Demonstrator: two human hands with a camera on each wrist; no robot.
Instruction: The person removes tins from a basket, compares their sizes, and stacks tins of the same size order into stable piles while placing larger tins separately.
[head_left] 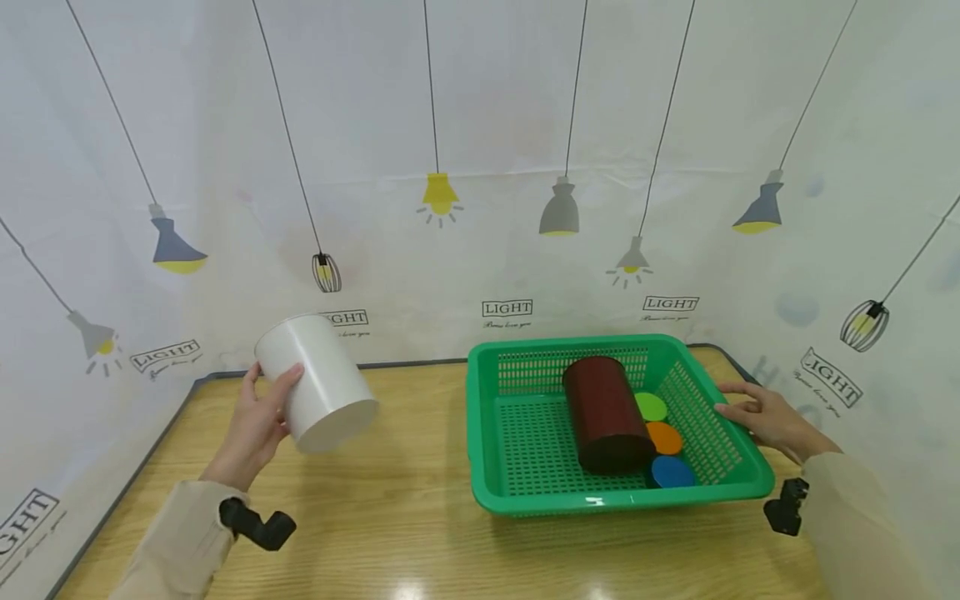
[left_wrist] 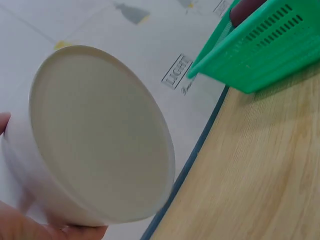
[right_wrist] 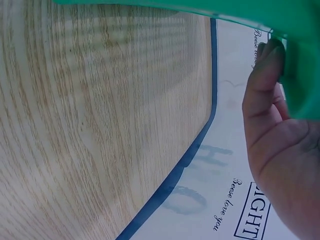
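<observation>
In the head view my left hand (head_left: 255, 421) grips a white cylinder (head_left: 318, 379) from its left side, held tilted above the table. The left wrist view shows the flat, closed end of this cylinder (left_wrist: 102, 135), with fingertips along its side. On the right, my right hand (head_left: 776, 421) holds the right rim of a green plastic basket (head_left: 622, 502); its fingers (right_wrist: 262, 82) curl at the rim in the right wrist view. Inside the basket lie a dark red cylinder (head_left: 606, 412) on its side and three flat discs: green (head_left: 651, 407), orange (head_left: 665, 437) and blue (head_left: 672, 472).
The wooden table (head_left: 405, 475) runs beneath both hands, with a dark edge strip (head_left: 408, 364) along the back. Behind it hangs a white cloth (head_left: 495, 108) printed with lamps and lettering. Each wrist wears a black camera mount, one of them on the left wrist (head_left: 258, 525).
</observation>
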